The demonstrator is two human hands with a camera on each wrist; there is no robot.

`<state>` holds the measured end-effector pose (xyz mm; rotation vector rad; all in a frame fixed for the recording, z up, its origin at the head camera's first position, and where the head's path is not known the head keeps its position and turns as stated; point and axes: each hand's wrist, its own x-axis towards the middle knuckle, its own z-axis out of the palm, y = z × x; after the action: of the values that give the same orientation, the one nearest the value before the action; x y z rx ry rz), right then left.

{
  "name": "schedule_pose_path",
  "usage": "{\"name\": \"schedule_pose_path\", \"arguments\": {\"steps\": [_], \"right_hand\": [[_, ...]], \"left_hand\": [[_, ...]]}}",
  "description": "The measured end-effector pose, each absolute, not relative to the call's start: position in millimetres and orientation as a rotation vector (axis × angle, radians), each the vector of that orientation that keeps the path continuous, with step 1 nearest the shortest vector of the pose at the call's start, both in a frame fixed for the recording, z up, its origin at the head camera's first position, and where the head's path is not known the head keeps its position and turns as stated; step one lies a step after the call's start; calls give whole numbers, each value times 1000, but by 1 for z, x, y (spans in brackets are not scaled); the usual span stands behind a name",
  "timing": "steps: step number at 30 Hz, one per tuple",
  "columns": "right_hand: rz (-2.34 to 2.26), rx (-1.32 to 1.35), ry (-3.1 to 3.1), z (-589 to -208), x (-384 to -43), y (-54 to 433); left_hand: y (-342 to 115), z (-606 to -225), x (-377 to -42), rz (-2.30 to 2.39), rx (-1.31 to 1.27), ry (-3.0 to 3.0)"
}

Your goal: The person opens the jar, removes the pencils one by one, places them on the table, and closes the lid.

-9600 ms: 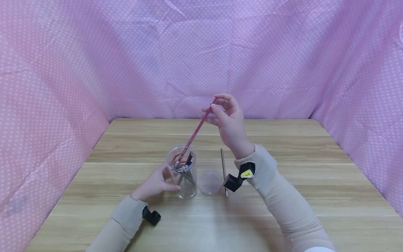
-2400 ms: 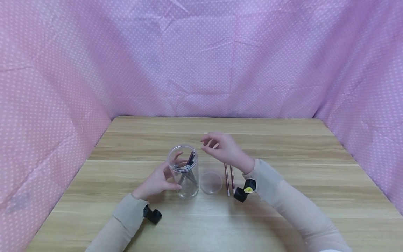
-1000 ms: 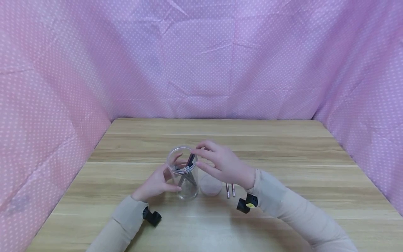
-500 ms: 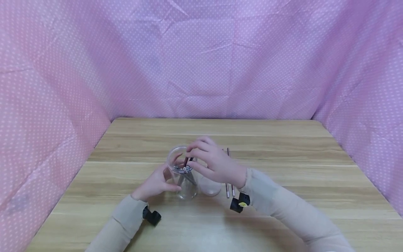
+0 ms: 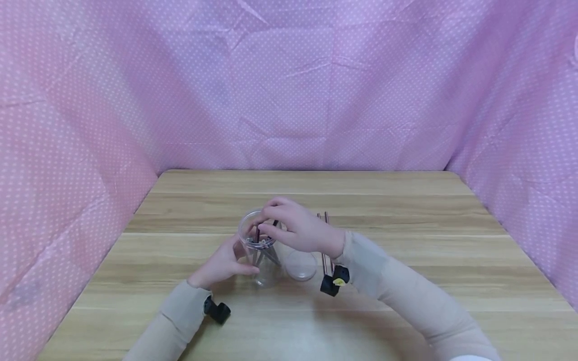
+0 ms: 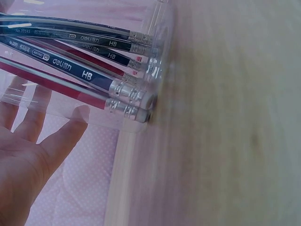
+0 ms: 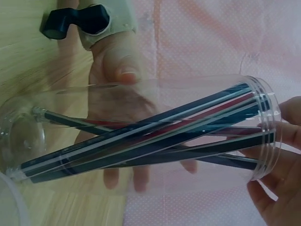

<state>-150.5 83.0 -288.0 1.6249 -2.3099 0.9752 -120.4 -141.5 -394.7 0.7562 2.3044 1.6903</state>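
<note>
My left hand (image 5: 223,263) grips a clear plastic jar (image 5: 270,273) of pencils, which stands upright on the table. Several dark blue and red pencils (image 6: 66,63) lean crosswise inside, eraser ends at the jar's base in the left wrist view. My right hand (image 5: 295,225) is at the jar's mouth, thumb and fingers curled at the top of a dark pencil (image 5: 257,234); it appears to pinch it, though the fingertips are partly hidden. In the right wrist view these fingers (image 7: 287,134) reach just past the jar's rim.
A clear round lid (image 5: 301,265) lies right of the jar. Two reddish pencils (image 5: 322,250) lie side by side beyond it, partly beneath my right wrist. Pink dotted cloth (image 5: 289,100) hangs around the wooden table (image 5: 406,210).
A red pencil lifted from the jar earlier lies beside the other on the table. My right hand returned to the jar and shifted left across its mouth with a dark pencil. My left hand stayed put.
</note>
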Motion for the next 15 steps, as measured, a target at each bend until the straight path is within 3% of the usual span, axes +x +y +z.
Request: {"name": "schedule_pose_path", "arguments": {"steps": [15], "right_hand": [[958, 1625, -2387, -278, -157, 70]], "left_hand": [[-140, -394, -118, 1676, 720, 2329]]}}
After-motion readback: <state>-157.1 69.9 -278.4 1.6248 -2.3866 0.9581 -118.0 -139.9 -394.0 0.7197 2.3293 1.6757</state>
